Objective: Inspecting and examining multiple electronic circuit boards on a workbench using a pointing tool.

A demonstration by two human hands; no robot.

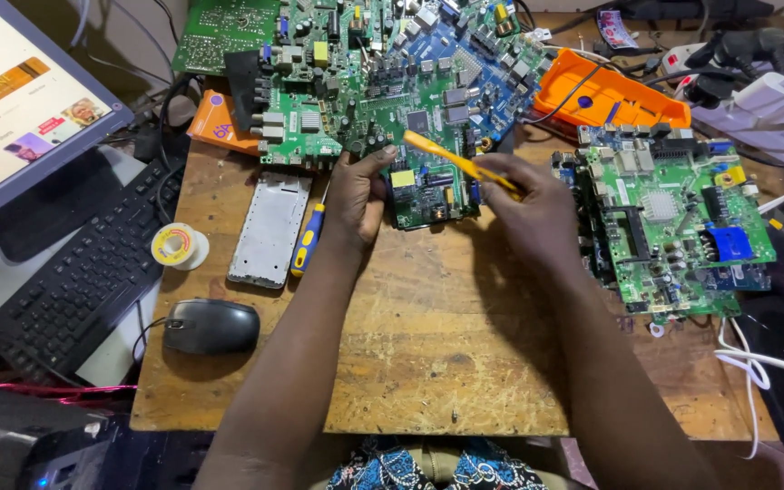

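Head view, looking down at wooden counter (392,363).

Left hand (356,195) pinching left edge of small green circuit board (430,195), thumb pressing on top, fingers curling underneath; closed on board. Board lying flat near counter's far middle, just below pile of larger boards (383,73), touching or overlapping pile edge — can't tell which.

Right hand (528,213) gripping yellow-handled tool (455,159), fingers wrapped shut round it; shaft angling up-left across board's top edge. Working tip not readable.

Handling, as judgement: board prob. light, stiff, fragile — bare components & solder joints on top, so taking it by bare edges/corners, not pressing on parts. Tool handle smooth plastic, likely a bit slippery; gripping mid-handle looking right.

Around: blue/yellow screwdriver (308,240) lying just beside left wrist; silver phone frame (270,230) left of that; solder spool (177,245) & black mouse (211,327) further left; keyboard (93,263) & monitor (11,100) at far left. Second big green board (673,222) sitting right of right hand, near but apart. Orange plastic case (605,95) behind it; power strip w/ plugs (755,82) & white cables at far right.
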